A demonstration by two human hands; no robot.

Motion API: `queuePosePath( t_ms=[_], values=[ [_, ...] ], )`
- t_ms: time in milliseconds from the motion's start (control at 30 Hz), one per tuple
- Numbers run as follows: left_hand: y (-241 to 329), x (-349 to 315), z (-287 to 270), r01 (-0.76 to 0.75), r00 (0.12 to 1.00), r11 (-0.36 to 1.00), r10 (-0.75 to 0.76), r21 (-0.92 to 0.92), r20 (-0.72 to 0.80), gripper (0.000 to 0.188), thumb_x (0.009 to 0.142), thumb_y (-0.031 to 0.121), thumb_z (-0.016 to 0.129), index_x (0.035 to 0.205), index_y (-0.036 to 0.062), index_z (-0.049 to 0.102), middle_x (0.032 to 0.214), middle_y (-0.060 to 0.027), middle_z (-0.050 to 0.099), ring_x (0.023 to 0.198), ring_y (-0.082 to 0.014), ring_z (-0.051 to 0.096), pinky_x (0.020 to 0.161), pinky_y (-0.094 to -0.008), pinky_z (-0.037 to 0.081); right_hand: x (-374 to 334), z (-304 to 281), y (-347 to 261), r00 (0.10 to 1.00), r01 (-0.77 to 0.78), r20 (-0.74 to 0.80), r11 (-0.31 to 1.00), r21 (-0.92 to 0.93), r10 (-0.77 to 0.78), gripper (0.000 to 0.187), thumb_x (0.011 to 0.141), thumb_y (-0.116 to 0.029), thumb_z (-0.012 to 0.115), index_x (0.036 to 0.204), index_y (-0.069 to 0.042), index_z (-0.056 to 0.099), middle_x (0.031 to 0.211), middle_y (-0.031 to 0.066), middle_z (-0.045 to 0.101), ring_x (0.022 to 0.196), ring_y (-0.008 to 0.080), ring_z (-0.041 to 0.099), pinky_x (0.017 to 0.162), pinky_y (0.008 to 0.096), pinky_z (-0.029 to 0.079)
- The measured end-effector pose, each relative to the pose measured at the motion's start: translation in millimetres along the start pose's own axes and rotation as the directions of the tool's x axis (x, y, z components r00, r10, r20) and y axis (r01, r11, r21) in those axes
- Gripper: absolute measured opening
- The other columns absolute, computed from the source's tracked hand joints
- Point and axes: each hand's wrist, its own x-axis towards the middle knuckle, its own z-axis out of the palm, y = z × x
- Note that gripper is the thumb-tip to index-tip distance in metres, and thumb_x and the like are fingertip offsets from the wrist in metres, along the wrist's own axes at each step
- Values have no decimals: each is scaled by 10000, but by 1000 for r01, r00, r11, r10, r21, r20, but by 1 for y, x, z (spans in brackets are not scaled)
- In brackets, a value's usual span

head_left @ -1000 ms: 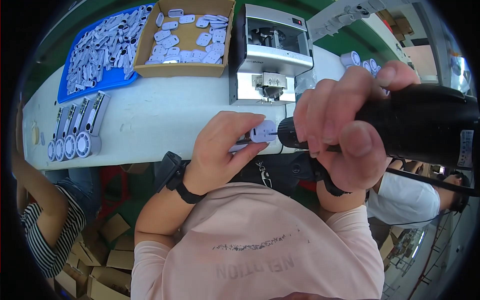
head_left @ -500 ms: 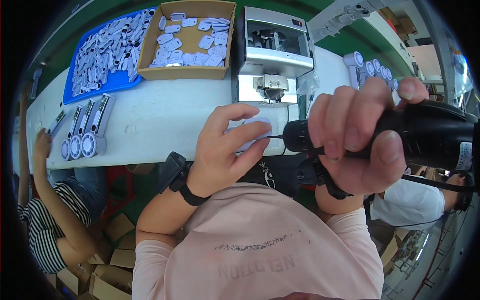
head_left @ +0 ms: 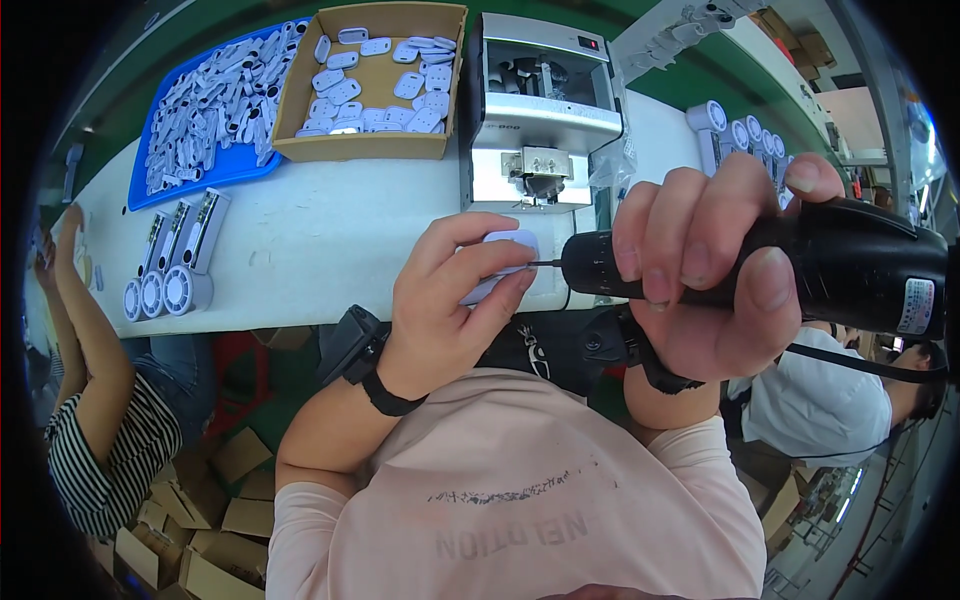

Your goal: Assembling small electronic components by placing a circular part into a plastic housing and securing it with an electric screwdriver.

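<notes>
My right hand (head_left: 715, 265) is wrapped round a black electric screwdriver (head_left: 840, 265) held nearly level, its bit pointing left. The bit's tip meets a white plastic part (head_left: 513, 240) at the fingertips of my left hand (head_left: 450, 290). Those fingers are closed on the part and cover much of it, so its full shape and any screw under the tip are hidden. Just beyond the hands stands a silver and black machine (head_left: 545, 110) with a metal fixture on its front.
A cardboard box (head_left: 280, 150) of white rounded covers and a blue tray (head_left: 140, 190) of slim white pieces lie at the back left. White handheld fans (head_left: 180, 290) stand at left, more fans (head_left: 707, 118) at right. Co-workers sit on both sides; a cable (head_left: 865, 368) trails from the screwdriver.
The screwdriver and my right hand have shifted slightly left, and the white part shows a little more. At left, the co-worker's hands have moved and no longer hold the slim piece up.
</notes>
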Motion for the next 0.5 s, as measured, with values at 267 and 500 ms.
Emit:
queuePosePath(
  t_ms=[267, 500],
  values=[
    [-5, 2, -1, -68, 998, 996, 69, 52, -4, 245, 870, -11, 805, 1101, 56, 764, 1212, -130, 675, 992, -268, 704, 805, -338, 584, -2, 0, -2, 1000, 8, -8, 1000, -4, -9, 461, 1079, -238, 552, 1510, -147, 415, 911, 50, 567, 704, 191, 561, 689, 383, 486],
    [-3, 3, -2, -33, 999, 998, 33, 44, 4, 237, 868, -9, 807, 1094, 54, 768, 1211, -128, 681, 991, -267, 701, 803, -339, 579, 0, -1, 0, 1000, 2, -24, 1000, 1, -2, 456, 1087, -249, 537, 1510, -143, 406, 911, 49, 564, 703, 186, 561, 698, 390, 483]
  ],
)
